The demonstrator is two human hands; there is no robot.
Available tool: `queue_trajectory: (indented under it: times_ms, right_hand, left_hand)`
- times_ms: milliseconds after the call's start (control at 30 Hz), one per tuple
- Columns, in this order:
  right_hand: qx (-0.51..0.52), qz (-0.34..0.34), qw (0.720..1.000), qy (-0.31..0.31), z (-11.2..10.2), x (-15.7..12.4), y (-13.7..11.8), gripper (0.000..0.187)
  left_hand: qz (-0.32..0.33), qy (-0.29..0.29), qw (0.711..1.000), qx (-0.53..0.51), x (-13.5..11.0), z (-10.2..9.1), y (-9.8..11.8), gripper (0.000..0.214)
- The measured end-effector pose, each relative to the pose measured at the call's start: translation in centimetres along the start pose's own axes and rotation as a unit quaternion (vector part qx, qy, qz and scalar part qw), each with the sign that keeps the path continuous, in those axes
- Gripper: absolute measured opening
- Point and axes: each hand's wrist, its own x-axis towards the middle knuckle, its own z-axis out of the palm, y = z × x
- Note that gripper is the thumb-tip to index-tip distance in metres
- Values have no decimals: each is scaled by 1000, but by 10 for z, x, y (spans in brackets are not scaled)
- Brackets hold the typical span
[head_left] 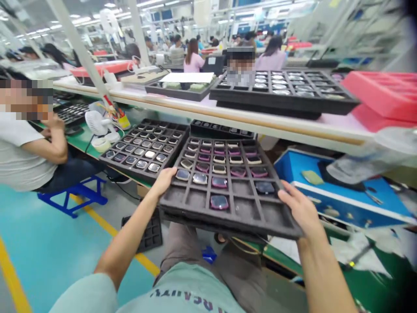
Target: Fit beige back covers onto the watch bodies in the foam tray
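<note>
Between both hands I hold a black foam tray [202, 198] divided into square compartments. Many compartments carry watch-like cases [219, 181] with dark glass faces, some purple-rimmed, others pale; several near the front have nothing in them. My left hand [164, 180] grips the tray's left edge, thumb on the rim. On the right edge, my right hand [298, 206] is closed with the fingers partly hidden beneath. Just left of it lies a second black tray [143, 150] filled with similar cases on the green bench. Behind, under the shelf, another black tray [223, 129] shows in part.
A shelf edge [208, 114] crosses above the bench, bearing black trays [283, 93] and red trays [387, 95]. A blue box [339, 187] stands right. A small white fan [97, 124] and a seated co-worker [29, 148] are left. A black tray [151, 232] lies on the floor.
</note>
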Motion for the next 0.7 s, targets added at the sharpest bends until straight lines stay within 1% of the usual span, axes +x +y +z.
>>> queue_trajectory:
  times_ms: [100,167,267,333,367,400,433,467,500,533,567,633,700]
  right_hand:
    - [-1,36,999,-25,-1,-13,32,56]
    - [9,53,998,-40,0,-19,44,60]
    - [19,86,996,-31,3,-24,49,63]
    - [28,107,994,-17,5,-24,47,66]
    - [32,114,993,-13,6,-24,45,67]
    - [37,117,992,-10,7,-23,42,67]
    - [41,118,992,-7,8,-22,39,67]
    - [46,119,992,-3,9,-21,37,66]
    - [53,121,991,1,9,-19,34,65]
    - [62,124,990,4,9,-18,32,65]
    - [70,127,989,5,8,-18,30,65]
    - [81,129,988,-6,6,-17,27,65]
    - [83,132,987,-26,5,-17,25,65]
  left_hand:
    - [9,13,1000,24,-17,10,-24,32]
    - [30,30,998,53,-28,11,-30,34]
    - [88,50,990,97,-52,16,-27,49]
    - [152,46,980,119,-74,31,-21,51]
    - [198,37,971,132,-85,42,-17,50]
    - [270,23,949,159,-96,54,-13,49]
    - [340,-4,921,192,-106,67,-10,49]
    - [395,-38,889,229,-115,81,-6,50]
    - [435,-70,857,266,-121,93,-3,49]
    - [457,-96,834,294,-125,103,0,49]
    - [466,-112,819,315,-126,112,4,48]
    - [471,-116,809,331,-124,122,8,43]
    - [482,-111,804,330,-121,126,10,32]
